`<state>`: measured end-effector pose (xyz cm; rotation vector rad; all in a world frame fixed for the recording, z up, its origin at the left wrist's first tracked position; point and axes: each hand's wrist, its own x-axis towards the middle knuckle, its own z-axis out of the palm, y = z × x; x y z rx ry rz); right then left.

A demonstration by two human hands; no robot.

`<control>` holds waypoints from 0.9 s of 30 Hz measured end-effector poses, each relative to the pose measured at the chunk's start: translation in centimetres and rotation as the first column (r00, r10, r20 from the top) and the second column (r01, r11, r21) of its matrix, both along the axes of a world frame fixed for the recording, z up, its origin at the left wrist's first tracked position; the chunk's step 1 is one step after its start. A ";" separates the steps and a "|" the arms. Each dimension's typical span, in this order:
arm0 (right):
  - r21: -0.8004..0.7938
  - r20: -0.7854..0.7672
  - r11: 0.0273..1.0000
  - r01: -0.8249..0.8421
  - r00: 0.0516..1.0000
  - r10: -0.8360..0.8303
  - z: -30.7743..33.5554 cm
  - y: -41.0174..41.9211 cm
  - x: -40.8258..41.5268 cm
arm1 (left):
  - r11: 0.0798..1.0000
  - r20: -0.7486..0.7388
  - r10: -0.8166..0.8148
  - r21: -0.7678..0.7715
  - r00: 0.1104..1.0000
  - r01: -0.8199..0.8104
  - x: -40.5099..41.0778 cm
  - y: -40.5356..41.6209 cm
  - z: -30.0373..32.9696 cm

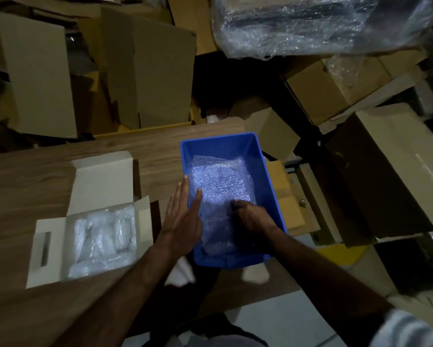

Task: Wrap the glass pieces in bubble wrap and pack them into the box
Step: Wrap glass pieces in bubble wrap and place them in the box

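Presently, a blue bin (260, 176) stands at the right end of a wooden table (35, 176), its near end overhanging the table edge. Bubble wrap (223, 186) lies across the bin floor, crumpled and lit more brightly than its surroundings. Whether glass is inside the wrap cannot be made out.

Left hand (182, 216): flat, fingers straight and held close together, laid over the bin's left rim with the fingertips (198, 194) reaching onto the wrap. It grips nothing.

Right hand (253, 216): inside the bin at the near right, knuckles up, fingers curled down into the wrap. It appears to be gripping the wrap, though the fingertips are hidden in shadow and the exact hold cannot be confirmed.

White box (90, 236): open on the table, well to the left of the bin, flaps folded outward. It holds several wrapped bundles (105, 234), packed side by side; their contents are too blurred to identify.

Surroundings: brown cartons (147, 71) are stacked beyond the table and to the right. A large plastic-wrapped item (310, 23) sits at the upper right. The scene is dim, and the forearms are bare.
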<state>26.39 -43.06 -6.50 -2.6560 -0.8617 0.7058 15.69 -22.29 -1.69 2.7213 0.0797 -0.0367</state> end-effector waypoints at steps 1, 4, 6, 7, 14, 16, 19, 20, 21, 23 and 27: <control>-0.033 -0.008 0.999 0.010 1.000 -0.011 0.3 -0.1 -0.2 | 1.000 -0.021 -0.003 -0.002 1.000 0.003 -0.1 -0.2 -0.1; 0.022 0.030 0.996 0.090 0.995 -0.090 2.2 -0.4 -0.8 | 1.000 -0.036 -0.005 -0.003 0.999 0.005 0.0 -0.3 0.2; 0.086 0.063 0.993 0.085 0.994 -0.090 3.5 -0.7 -1.5 | 1.000 -0.055 0.001 -0.021 0.998 -0.002 0.0 -0.2 0.7; 0.109 0.057 0.989 0.104 0.992 -0.111 4.0 -0.8 -1.8 | 1.000 -0.067 -0.003 -0.020 0.998 0.001 -0.1 -0.3 0.8; 0.309 0.173 0.946 0.102 0.972 -0.161 6.3 -1.3 -3.3 | 0.999 -0.097 -0.008 0.036 0.995 0.012 -0.2 0.0 0.2; 0.350 0.196 0.932 0.092 0.966 -0.169 6.5 -1.7 -3.6 | 1.000 -0.084 -0.006 0.026 0.996 0.008 -0.2 0.1 -0.1; 0.432 0.183 0.891 0.140 0.954 -0.238 7.0 -2.3 -4.0 | 1.000 -0.057 0.007 0.000 0.998 -0.007 -0.2 0.1 -0.3; 0.459 0.195 0.877 0.144 0.947 -0.257 7.2 -2.5 -4.1 | 1.000 -0.062 0.015 -0.010 0.998 -0.016 -0.2 0.0 -0.3; 0.494 0.216 0.858 0.136 0.937 -0.274 7.3 -2.6 -4.3 | 1.000 -0.068 0.021 -0.022 0.998 -0.022 -0.2 0.0 -0.3; 0.551 0.279 0.830 0.088 0.918 -0.282 7.5 -2.5 -4.6 | 0.999 -0.067 0.017 -0.032 0.998 -0.019 0.0 0.0 -0.1; 0.603 0.366 0.797 -0.041 0.902 -0.231 8.6 -1.9 -5.2 | 0.986 -0.002 -0.010 -0.165 1.000 0.009 0.5 -0.1 1.7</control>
